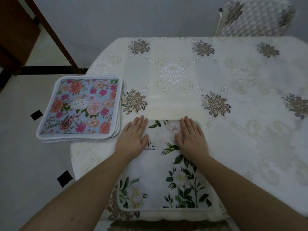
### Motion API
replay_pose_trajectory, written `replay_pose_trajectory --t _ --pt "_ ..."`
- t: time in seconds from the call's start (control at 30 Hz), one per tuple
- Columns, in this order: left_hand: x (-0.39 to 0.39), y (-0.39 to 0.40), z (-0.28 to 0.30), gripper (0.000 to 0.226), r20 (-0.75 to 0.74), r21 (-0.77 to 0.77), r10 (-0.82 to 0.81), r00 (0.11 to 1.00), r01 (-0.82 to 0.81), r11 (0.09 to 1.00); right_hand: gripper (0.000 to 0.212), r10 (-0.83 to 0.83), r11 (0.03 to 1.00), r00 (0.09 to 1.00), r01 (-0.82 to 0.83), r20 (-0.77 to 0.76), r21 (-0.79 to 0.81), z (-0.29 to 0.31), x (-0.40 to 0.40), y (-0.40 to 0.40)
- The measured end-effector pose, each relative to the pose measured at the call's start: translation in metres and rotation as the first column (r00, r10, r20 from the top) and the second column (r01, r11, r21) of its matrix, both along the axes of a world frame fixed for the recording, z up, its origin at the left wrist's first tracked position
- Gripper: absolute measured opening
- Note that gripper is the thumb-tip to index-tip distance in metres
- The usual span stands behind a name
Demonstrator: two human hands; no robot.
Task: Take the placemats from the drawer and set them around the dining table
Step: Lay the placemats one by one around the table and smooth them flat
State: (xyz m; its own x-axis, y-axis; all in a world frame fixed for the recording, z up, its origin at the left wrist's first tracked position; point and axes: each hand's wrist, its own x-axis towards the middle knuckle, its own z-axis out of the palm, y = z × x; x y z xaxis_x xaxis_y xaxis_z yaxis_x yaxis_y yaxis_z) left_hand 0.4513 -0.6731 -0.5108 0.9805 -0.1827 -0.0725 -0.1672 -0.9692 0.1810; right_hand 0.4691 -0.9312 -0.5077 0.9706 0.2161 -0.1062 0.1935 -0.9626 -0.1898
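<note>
A white placemat (160,184) printed with green leaves and white flowers lies flat at the near edge of the dining table (250,130). My left hand (133,137) presses flat on its upper left part, fingers straight. My right hand (191,135) presses flat on its upper right part, fingers straight too. A stack of several placemats (80,107) with a blue floral print and white borders sits on the table's left corner, overhanging the edge.
The table wears a cream embroidered cloth with brown rose motifs. A chair with a quilted floral cover (255,17) stands at the far right side. Wooden furniture (16,30) is at the upper left. Tiled floor (25,164) lies to the left.
</note>
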Motion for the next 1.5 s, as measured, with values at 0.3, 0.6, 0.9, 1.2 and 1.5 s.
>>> replay_pose_trajectory --t 0.3,0.6,0.9,1.2,1.5 --pt "-0.024 0.011 0.018 0.056 -0.06 -0.027 0.015 0.998 -0.016 1.0 0.066 -0.055 0.995 0.997 0.05 -0.062 -0.085 0.017 -0.022 -0.052" --pt "-0.093 -0.078 0.017 0.06 -0.047 -0.153 0.127 0.991 -0.133 0.979 0.062 -0.084 0.975 0.996 0.089 -0.035 0.202 0.013 -0.102 0.046" --pt "-0.11 -0.068 0.005 0.065 -0.088 -0.024 0.068 0.994 -0.07 0.997 0.061 -0.027 0.999 1.0 0.027 0.002 0.037 0.001 -0.11 0.032" --pt "-0.117 -0.026 0.008 0.069 -0.084 -0.009 0.048 0.995 -0.049 0.999 0.063 -0.02 1.0 1.0 0.02 -0.019 0.01 0.004 -0.11 -0.007" --pt "-0.129 0.024 0.004 0.065 -0.064 -0.025 -0.093 0.994 0.091 0.996 0.064 0.12 0.988 0.987 -0.129 -0.106 -0.084 0.009 -0.113 -0.07"
